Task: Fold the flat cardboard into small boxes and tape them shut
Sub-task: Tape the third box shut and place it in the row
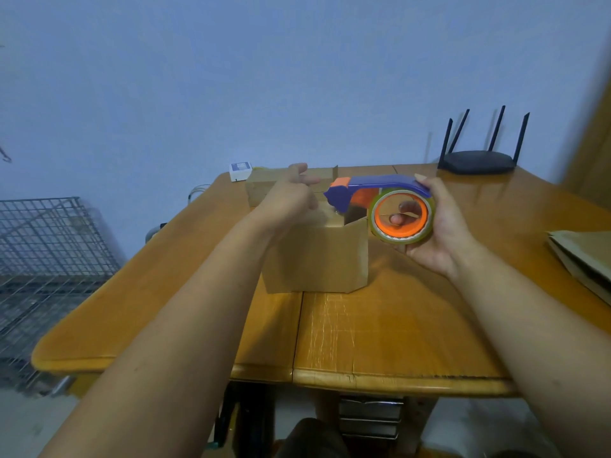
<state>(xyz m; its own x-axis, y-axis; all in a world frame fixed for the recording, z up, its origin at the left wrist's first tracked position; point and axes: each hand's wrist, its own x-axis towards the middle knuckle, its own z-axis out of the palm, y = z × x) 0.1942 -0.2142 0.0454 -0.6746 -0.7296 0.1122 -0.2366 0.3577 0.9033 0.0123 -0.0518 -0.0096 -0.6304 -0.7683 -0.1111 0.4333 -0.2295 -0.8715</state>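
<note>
— What does the head view give you?

— I'm looking down on the bench (380, 325). A folded box (314, 256) stands in the middle of it, top not closed: one flap on the right side stands up, and I can see into the gap beside it.

— And the hands?

— My right hand (436, 233) grips the tape dispenser (380, 200), thumb over the blue handle, fingers curled through the core of the roll. The dispenser's nose sits at the top of the box, near its middle. My left hand (291, 200) lies on the box top just beside that nose, fingers bent. It is blurred, so I cannot tell whether it pinches the tape end or only presses a flap down.

— Which step is this?

— I'd judge the taping of this box, right at its start: I see no strip across the top. A second box (261, 190) sits behind it near the far edge, and the flat cardboard (585, 252) lies at the right edge, well apart, so more folding waits.

— Next move?

— I reckon the upright flap wants pushing flat first, left hand keeping the flaps together, then the dispenser drawn along the seam with its nose pressed to the cardboard. If a flap springs up, the tape would bridge a gap instead of closing it.
</note>
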